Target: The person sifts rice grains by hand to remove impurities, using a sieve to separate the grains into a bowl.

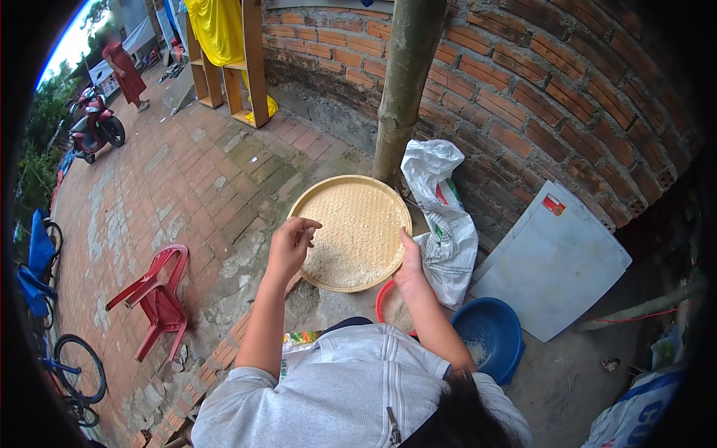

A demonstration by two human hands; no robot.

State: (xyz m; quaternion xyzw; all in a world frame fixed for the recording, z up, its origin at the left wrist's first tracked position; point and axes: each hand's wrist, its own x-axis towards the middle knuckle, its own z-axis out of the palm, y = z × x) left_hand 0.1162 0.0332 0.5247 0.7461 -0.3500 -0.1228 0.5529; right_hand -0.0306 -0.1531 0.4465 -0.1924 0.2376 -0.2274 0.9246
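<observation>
A round woven tray (351, 216) is held out in front of my body, with pale rice grains (336, 267) gathered toward its near left side. My right hand (409, 260) grips the tray's right rim, thumb on top. Over the left edge of the tray is my left hand (293, 243), its fingers curled and pinched together; whether anything is between them is too small to tell. Below the tray are a red basin (381, 302) with grains in it, partly hidden by my right forearm, and a blue basin (515, 328) with some whitish grains.
White sacks (448, 254) lie beside a bamboo post (396, 97) near the brick wall. A pale board (549, 261) is at the right. Further left are a tipped red chair (160, 306), a bicycle (78, 369), a motorbike (95, 127) and a person in red (125, 71).
</observation>
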